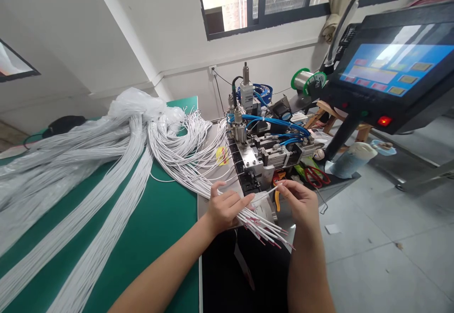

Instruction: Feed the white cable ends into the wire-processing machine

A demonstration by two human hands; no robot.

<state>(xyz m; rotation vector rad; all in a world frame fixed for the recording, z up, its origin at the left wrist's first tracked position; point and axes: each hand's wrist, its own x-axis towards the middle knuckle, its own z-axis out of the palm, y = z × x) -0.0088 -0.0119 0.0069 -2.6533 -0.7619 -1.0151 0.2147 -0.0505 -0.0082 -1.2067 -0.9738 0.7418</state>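
**Head view: both hands on white wires at the machine**

Left hand [224, 208]: closed around a fanned bundle of white wires [264, 228], stripped reddish tips pointing right and toward the wearer, past the counter [156, 223] edge. Thumb and fingers curled narrow over the bundle.

Right hand [301, 200]: narrow pinch, thumb and forefinger on a single wire [266, 195], held tilted, just in front of the machine [262, 152] and just above the bundle.

Further back on the green counter: long wire hanks [106, 199] trailing left, partly under clear plastic bags [138, 102]. Beside the machine: red-handled scissors [317, 176]. At right: touchscreen panel [393, 67] on a stand, solder spool [307, 79] near it.
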